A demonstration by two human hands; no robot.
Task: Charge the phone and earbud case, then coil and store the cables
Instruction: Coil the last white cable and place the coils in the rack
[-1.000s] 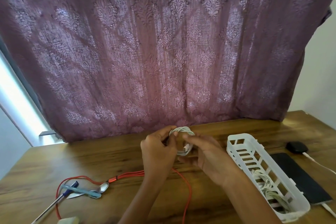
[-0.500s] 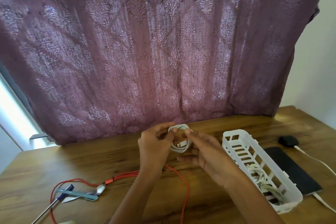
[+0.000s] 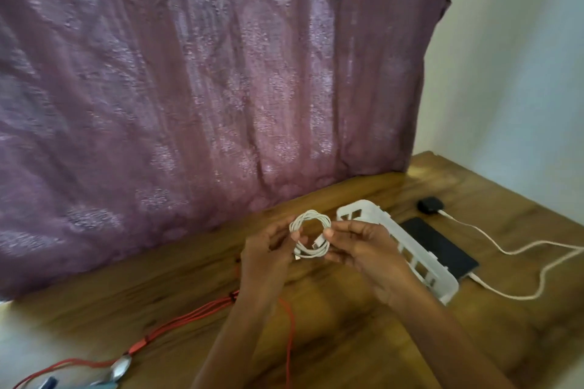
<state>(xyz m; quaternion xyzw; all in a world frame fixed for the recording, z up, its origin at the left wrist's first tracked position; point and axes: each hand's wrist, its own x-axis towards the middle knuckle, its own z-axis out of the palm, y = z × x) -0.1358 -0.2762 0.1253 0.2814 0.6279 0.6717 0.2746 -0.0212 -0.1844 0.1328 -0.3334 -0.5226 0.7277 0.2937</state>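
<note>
White charging cable, wound into a small round coil [image 3: 310,234], was held up above the brown wooden table [image 3: 347,341], between both hands. Left hand [image 3: 268,249] pinched the coil's left side; right hand [image 3: 363,246] pinched its right side. White slotted plastic basket [image 3: 442,281] lay just right of the hands. Beyond it lay a flat black phone [image 3: 439,246] and a small black earbud case [image 3: 429,205], with white leads [image 3: 507,251] attached. Red cable [image 3: 189,319] trailed left across the table.

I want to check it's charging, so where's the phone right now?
Head view: the phone lies flat on the right side of the table, directly right of the white basket, with the black earbud case just beyond it.
</note>
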